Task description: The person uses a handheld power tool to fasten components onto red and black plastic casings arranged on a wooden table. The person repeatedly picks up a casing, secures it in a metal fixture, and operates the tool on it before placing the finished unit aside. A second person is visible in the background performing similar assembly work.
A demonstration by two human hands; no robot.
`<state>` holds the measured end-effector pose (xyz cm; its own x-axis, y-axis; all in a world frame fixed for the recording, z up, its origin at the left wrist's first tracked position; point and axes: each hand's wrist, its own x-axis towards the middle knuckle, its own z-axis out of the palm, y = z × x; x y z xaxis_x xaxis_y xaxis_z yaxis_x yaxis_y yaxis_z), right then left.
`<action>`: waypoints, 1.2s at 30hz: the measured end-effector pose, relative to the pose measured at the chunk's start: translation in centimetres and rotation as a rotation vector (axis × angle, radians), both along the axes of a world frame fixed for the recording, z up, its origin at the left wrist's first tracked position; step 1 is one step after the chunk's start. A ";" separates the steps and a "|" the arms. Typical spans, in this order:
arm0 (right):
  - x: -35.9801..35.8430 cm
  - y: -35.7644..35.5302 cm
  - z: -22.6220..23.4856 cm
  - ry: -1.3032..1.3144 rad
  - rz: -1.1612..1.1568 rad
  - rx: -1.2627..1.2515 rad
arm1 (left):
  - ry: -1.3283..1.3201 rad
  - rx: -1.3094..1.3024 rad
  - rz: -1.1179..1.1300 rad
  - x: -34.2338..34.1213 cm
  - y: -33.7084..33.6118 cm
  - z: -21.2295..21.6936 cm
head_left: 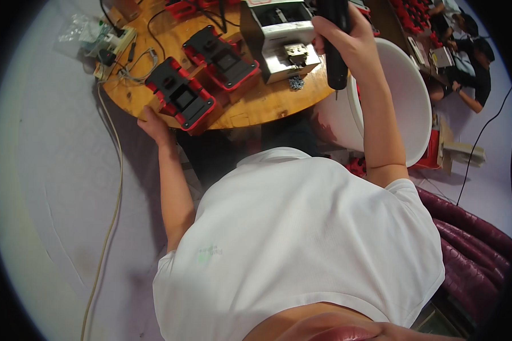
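My right hand (pixel 352 42) is wrapped round a dark electric screwdriver (pixel 337 62), held upright with its thin bit pointing down past the table's front right edge. Beside it stands a metal screw feeder (pixel 281 42), with a small heap of screws (pixel 296 83) at its foot. My left hand (pixel 153 126) is at the table's left front edge, next to a red and black housing (pixel 182 96) propped on a wooden block. Most of its fingers are hidden, so its grip is unclear. A second such housing (pixel 222 57) lies between the first one and the feeder.
The round wooden table (pixel 256 115) carries cables and more red parts (pixel 182 8) at the back. A power strip (pixel 116 45) is at its left. A large white bucket (pixel 401 96) stands right of it, under my right forearm. Other people (pixel 469 68) sit at the far right.
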<state>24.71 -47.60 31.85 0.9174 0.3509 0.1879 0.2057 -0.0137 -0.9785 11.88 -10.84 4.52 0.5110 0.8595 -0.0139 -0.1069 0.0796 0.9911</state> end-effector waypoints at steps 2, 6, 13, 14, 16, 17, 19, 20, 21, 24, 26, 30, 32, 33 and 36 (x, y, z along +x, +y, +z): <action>0.9 -0.9 -1.0 0.096 0.043 0.036 | 0.058 0.002 0.001 0.0 0.7 -0.3; 1.9 -1.1 -0.3 0.403 0.169 0.354 | 0.012 -0.002 -0.043 0.3 0.6 -0.1; 3.6 1.4 -3.8 -0.430 -0.011 0.483 | -0.019 0.036 -0.059 0.1 1.1 -0.5; 3.7 1.4 -4.3 -0.440 -0.004 0.516 | -0.017 0.015 -0.081 0.1 0.9 0.0; 4.3 1.2 -6.0 -0.515 -0.051 0.500 | -0.030 0.011 -0.076 0.3 0.8 0.2; 4.4 1.2 -6.5 -0.552 -0.072 0.490 | -0.038 0.008 -0.071 0.2 0.8 0.3; 4.3 1.7 -7.0 -0.580 -0.094 0.557 | -0.014 0.010 -0.047 0.2 0.4 0.6; 4.2 1.9 -7.1 -0.597 -0.112 0.581 | -0.004 0.009 -0.035 0.3 0.1 0.7; 4.2 1.9 -7.1 -0.614 -0.130 0.605 | -0.016 0.000 -0.038 0.4 0.2 0.5; 3.9 1.7 -6.9 -0.591 -0.129 0.558 | -0.035 -0.018 -0.040 0.2 1.2 -0.6; 4.1 1.5 -7.3 -0.584 -0.140 0.553 | -0.019 -0.011 -0.057 0.1 1.7 -0.8; 4.0 1.7 -7.7 -0.549 -0.137 0.573 | 0.168 0.026 -0.083 -0.3 1.8 0.2; 3.5 1.9 -7.3 -0.541 -0.143 0.560 | 0.330 0.070 -0.057 -0.5 2.4 0.7; 3.4 2.0 -7.2 -0.536 -0.145 0.554 | 0.377 0.185 0.009 -0.8 2.5 0.8; 3.5 1.9 -7.7 -0.555 -0.174 0.506 | 0.409 0.404 0.100 -1.0 1.9 3.7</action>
